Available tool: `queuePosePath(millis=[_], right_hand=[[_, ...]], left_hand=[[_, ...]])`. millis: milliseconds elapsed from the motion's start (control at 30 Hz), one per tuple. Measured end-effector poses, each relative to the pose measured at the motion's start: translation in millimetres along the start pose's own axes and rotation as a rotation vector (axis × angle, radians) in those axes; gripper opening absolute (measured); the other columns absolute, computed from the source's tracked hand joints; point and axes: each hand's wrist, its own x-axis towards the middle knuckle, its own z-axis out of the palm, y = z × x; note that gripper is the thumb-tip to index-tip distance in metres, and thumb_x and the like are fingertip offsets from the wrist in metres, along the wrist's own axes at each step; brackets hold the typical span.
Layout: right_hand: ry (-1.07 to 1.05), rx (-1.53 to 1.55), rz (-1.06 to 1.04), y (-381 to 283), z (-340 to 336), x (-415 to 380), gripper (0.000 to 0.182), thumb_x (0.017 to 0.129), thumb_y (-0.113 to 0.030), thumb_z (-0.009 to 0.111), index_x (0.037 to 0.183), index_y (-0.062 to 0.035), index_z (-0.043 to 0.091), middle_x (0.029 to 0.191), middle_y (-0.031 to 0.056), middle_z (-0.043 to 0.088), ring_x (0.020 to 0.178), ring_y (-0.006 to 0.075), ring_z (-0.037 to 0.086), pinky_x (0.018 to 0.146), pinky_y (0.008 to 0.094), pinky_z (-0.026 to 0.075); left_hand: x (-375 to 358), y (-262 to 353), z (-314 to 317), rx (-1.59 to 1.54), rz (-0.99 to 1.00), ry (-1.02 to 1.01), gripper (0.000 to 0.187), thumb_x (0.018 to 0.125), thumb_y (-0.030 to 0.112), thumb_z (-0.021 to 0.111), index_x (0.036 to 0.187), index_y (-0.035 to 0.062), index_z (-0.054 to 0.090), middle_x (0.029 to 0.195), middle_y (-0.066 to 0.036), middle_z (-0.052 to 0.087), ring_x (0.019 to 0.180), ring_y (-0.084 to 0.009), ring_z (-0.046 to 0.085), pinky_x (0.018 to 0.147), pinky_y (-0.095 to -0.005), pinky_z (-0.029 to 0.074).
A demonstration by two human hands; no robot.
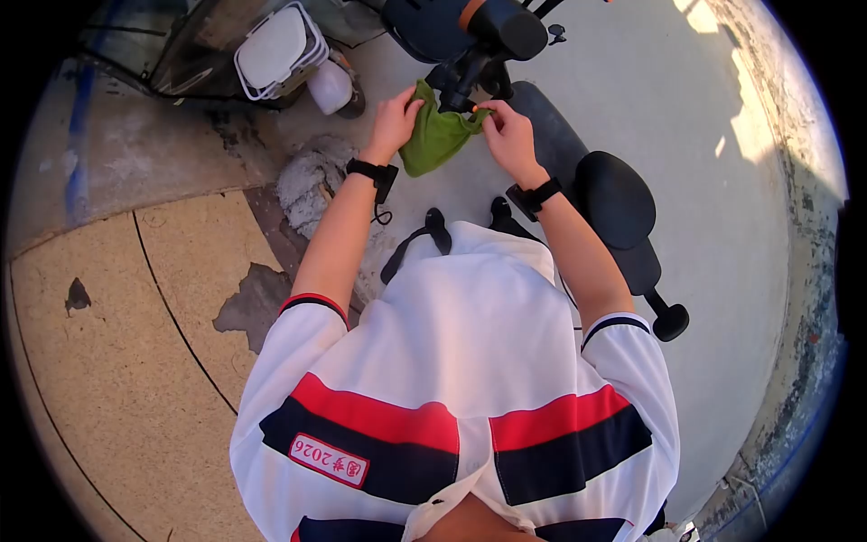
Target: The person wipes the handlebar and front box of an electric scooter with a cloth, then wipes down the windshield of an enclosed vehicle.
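Note:
A green cloth (435, 135) hangs spread between my two hands in front of me. My left hand (395, 125) is closed on its upper left edge, the thumb near the top corner. At the other side my right hand (511, 141) pinches the right corner between thumb and fingers. Both wrists wear black bands with a small box on them. Just beyond the cloth stands a black bike-like vehicle (462, 79) with orange parts. Its dark padded seat (616, 199) extends to the right of my right forearm.
A white lidded basket (275, 52) stands at the upper left, beside a pale rounded object (330, 87). A grey rough heap (312, 181) lies on the ground below them. Tan boards (172, 298) cover the left; grey concrete (713, 244) spreads right to a stained wall.

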Motion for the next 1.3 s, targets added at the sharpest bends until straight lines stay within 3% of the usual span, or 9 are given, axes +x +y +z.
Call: queuePosePath(millis=[167,367,467,667,867,1000,1100,1133,1300], right_hand=[[0.042,0.013,-0.011,1,1,-2,0.019,0.087,-0.008,0.062,0.104,-0.0071,0.07,0.068,0.0121,0.064,0.058,0.0238,0.061,0.057,0.0331,0.049],[0.047,-0.014,-0.013,1,3,-11,0.019,0.09,-0.004,0.06,0.108,-0.0047,0.068,0.069,0.0075,0.064,0.06,0.013,0.06,0.059,0.028,0.049],[0.067,-0.018,-0.002,-2,5,-14,0.019,0.091,-0.002,0.059,0.108,-0.0037,0.067,0.072,0.0066,0.066,0.063,0.0122,0.062,0.061,0.0272,0.05],[0.23,0.063,-0.005,-5,6,-17,0.018,0.093,-0.001,0.056,0.109,-0.0006,0.064,0.078,0.0106,0.069,0.068,0.0167,0.068,0.065,0.028,0.054],[0.375,0.274,0.017,-6,2,3,0.019,0.097,0.0,0.05,0.115,0.0019,0.058,0.082,0.0109,0.071,0.074,0.016,0.07,0.072,0.0277,0.055],[0.45,0.274,-0.012,-7,-2,34,0.02,0.097,0.0,0.05,0.117,0.0002,0.056,0.087,0.0122,0.071,0.077,0.017,0.07,0.072,0.029,0.054],[0.368,0.116,-0.049,-6,-4,53,0.023,0.096,-0.001,0.052,0.119,-0.0013,0.055,0.093,0.0135,0.071,0.082,0.0199,0.07,0.073,0.0313,0.053],[0.325,0.119,-0.092,-2,2,61,0.025,0.095,-0.005,0.055,0.12,-0.0039,0.055,0.098,0.0161,0.07,0.086,0.0278,0.07,0.075,0.0361,0.053],[0.143,-0.026,-0.214,-7,22,72,0.028,0.093,-0.012,0.059,0.121,-0.0078,0.057,0.096,0.0178,0.069,0.09,0.0393,0.065,0.083,0.0422,0.052]], left_hand=[[-16,-10,-5,0.041,0.084,0.002,0.031,0.094,0.015,0.065,0.122,0.0025,0.065,0.103,-0.024,0.069,0.096,-0.0411,0.067,0.08,-0.0431,0.053],[-43,-22,-15,0.031,0.117,0.121,0.03,0.09,0.009,0.069,0.118,0.0012,0.067,0.101,-0.022,0.071,0.091,-0.0385,0.07,0.078,-0.0402,0.054],[-58,-26,-23,0.008,-0.093,0.129,0.029,0.09,0.009,0.07,0.118,0.0004,0.068,0.096,-0.02,0.074,0.082,-0.0267,0.073,0.073,-0.0359,0.055],[-77,-31,-30,-0.136,-0.273,0.183,0.022,0.09,0.012,0.071,0.107,-0.0013,0.066,0.087,-0.019,0.072,0.075,-0.0202,0.072,0.068,-0.0324,0.053],[-86,-23,-41,-0.379,-0.184,0.191,0.019,0.098,0.011,0.064,0.111,-0.0005,0.057,0.093,-0.003,0.069,0.083,-0.0074,0.062,0.073,-0.0244,0.049],[-78,1,-40,-0.455,-0.062,0.228,0.025,0.092,0.014,0.07,0.109,-0.0003,0.059,0.085,-0.011,0.072,0.075,-0.0113,0.068,0.062,-0.0274,0.05],[-73,16,-38,-0.396,-0.077,0.213,0.025,0.091,0.014,0.071,0.107,0.0001,0.059,0.081,-0.009,0.07,0.072,-0.009,0.065,0.059,-0.0262,0.048],[-71,20,-36,-0.402,-0.075,0.215,0.025,0.091,0.014,0.072,0.107,0.0001,0.059,0.079,-0.008,0.07,0.07,-0.0087,0.064,0.057,-0.0262,0.047],[-73,23,-36,-0.307,-0.185,0.137,0.023,0.095,0.012,0.068,0.111,-0.0002,0.056,0.085,-0.006,0.068,0.074,-0.0075,0.06,0.064,-0.0242,0.047]])
